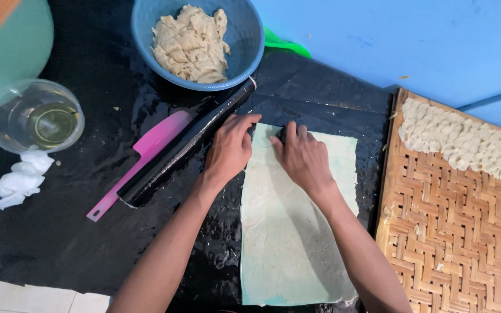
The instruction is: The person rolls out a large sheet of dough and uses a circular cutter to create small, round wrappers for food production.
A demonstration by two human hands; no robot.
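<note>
A pale, thin sheet of rolled dough [288,243] lies flat on a black plastic sheet [59,232]. My left hand [230,148] rests at the sheet's far left corner, fingers pointing away from me and touching its edge. My right hand [302,159] lies on the far end of the dough beside the left hand, fingers curled over something small and dark at the edge. What the fingers pinch is hidden. Just left of my left hand lies a long black rolling pin [187,145], with a pink spatula [143,162] alongside it.
A blue bowl [244,35] of lumpy dough sits at the top. A clear bowl [33,116] of oil and a crumpled white tissue [21,177] lie at left. A woven bamboo tray [453,232] at right carries several small pale pieces [465,142].
</note>
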